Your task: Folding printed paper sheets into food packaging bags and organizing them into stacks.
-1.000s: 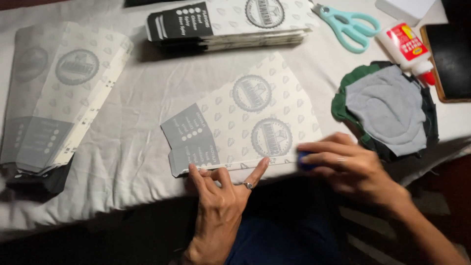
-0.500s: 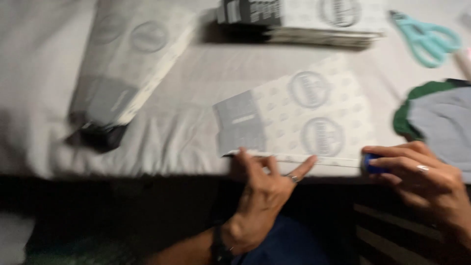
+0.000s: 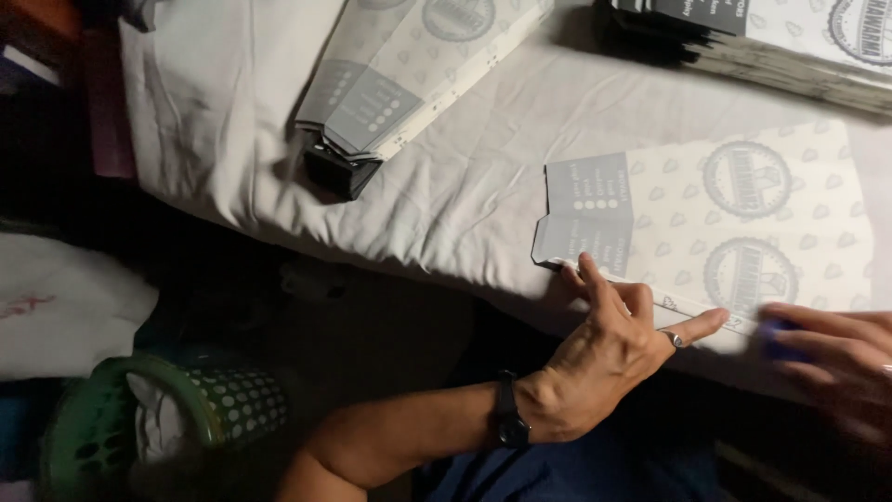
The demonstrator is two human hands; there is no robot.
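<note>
A flat printed paper bag [image 3: 715,218] lies at the near edge of the cloth-covered surface [image 3: 465,186], toward its right side. The left hand [image 3: 623,344] rests on the bag's near edge, fingers spread open and pressing flat, gripping nothing. The right hand [image 3: 827,344], blurred, is closed around a small blue object [image 3: 776,339] touching the same edge. A second bag stack [image 3: 409,65] lies toward the far left, another stack [image 3: 771,37] at the far right.

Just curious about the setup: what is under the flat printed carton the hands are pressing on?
The carton lies on a white cloth. The left hand presses its near edge. What the cloth covers is hidden.
</note>
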